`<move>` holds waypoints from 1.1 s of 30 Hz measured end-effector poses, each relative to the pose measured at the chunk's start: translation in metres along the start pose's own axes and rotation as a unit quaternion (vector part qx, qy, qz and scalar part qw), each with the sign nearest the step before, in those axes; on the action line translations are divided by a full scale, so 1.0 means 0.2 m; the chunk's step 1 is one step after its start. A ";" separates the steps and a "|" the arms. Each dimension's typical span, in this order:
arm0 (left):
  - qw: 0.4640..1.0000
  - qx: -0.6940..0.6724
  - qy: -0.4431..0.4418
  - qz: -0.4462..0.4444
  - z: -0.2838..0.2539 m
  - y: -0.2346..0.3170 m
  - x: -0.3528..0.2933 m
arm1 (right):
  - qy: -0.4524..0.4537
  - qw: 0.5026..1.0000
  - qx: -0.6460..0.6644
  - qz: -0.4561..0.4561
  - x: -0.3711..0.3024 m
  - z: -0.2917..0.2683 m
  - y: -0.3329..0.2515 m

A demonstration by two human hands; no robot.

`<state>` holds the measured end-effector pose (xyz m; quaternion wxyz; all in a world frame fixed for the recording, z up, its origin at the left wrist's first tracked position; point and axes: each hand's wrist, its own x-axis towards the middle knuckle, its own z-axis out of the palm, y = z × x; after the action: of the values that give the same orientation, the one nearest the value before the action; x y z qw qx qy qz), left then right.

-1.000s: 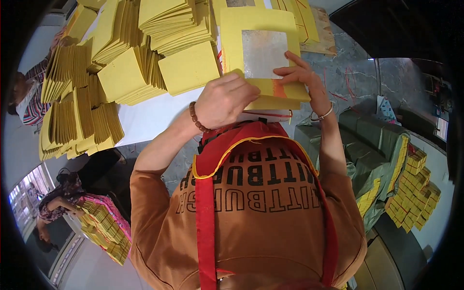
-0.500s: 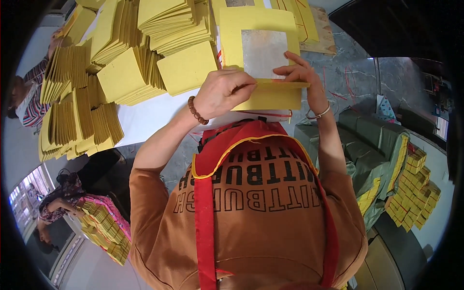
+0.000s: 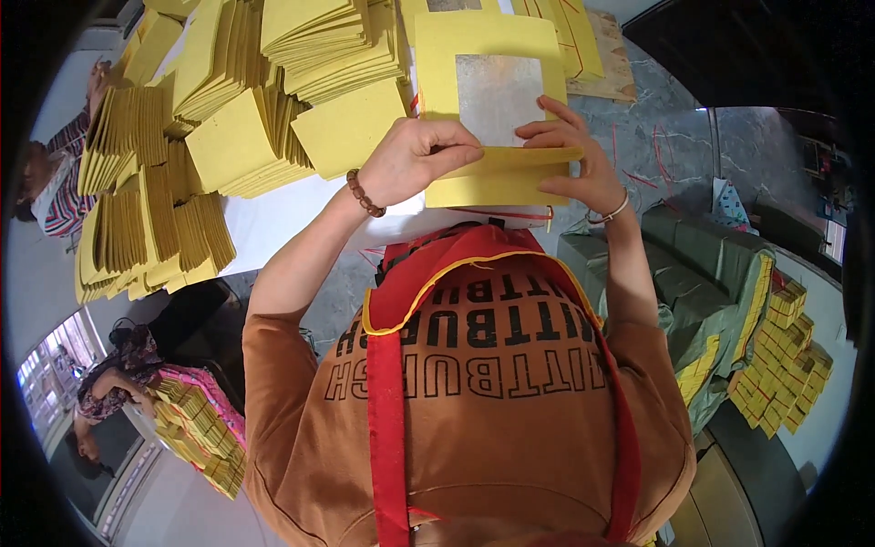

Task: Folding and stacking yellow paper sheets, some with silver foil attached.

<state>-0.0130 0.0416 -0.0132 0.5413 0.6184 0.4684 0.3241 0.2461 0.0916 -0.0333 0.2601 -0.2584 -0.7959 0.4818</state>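
Observation:
In front of me lies a yellow paper sheet (image 3: 437, 68) with a silver foil square (image 3: 497, 96) in its middle, like joss paper. Its near part is folded up, and the raised edge (image 3: 524, 157) runs between my hands. My left hand (image 3: 412, 157), wearing a brown bead bracelet, pinches the left end of this edge between thumb and fingers. At the right end my right hand (image 3: 579, 159) is closed around the edge, its thumb on the near side and its fingers on the far side by the foil.
Stacks of folded yellow paper (image 3: 237, 137) crowd the white table (image 3: 283, 214) to the left. A person in a striped top (image 3: 68, 191) stands at far left; another (image 3: 118, 378) handles yellow bundles at lower left. Green-covered piles (image 3: 679, 264) and bundled yellow stacks (image 3: 779, 365) stand right.
My right thumb has come out onto the near side of the folded edge. That edge has shifted slightly away from me, and my left hand has moved a little with it.

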 end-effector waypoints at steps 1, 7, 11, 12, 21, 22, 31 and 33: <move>1.000 0.000 0.000 0.000 0.00 0.00 0.00 | -0.006 1.000 -0.014 0.010 0.01 0.00 0.00; 0.998 0.032 -0.020 -0.053 -0.01 0.02 0.00 | -0.035 0.998 -0.037 0.020 0.01 -0.01 0.01; 1.000 0.024 0.008 0.007 0.00 0.00 0.01 | -0.059 0.998 0.015 -0.002 0.00 -0.03 0.01; 1.000 0.025 0.006 0.005 0.00 0.00 0.01 | -0.059 0.998 0.015 -0.003 0.00 -0.04 0.03; 0.999 0.009 0.002 -0.043 0.00 0.02 0.02 | -0.038 0.993 0.106 0.041 -0.01 -0.02 0.02; 0.999 0.010 0.001 -0.043 -0.01 0.03 0.02 | -0.039 0.996 0.071 0.042 -0.01 -0.01 0.00; 0.999 -0.001 -0.007 -0.047 -0.01 0.02 0.02 | -0.040 0.993 0.108 0.015 -0.02 -0.03 0.05; 0.999 -0.011 0.010 -0.041 0.00 0.01 0.02 | -0.028 0.992 0.120 0.019 -0.01 -0.02 0.04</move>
<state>-0.0110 0.0451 -0.0109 0.5560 0.5893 0.4954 0.3132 0.2521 0.0955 -0.0402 0.2574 -0.2263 -0.7345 0.5856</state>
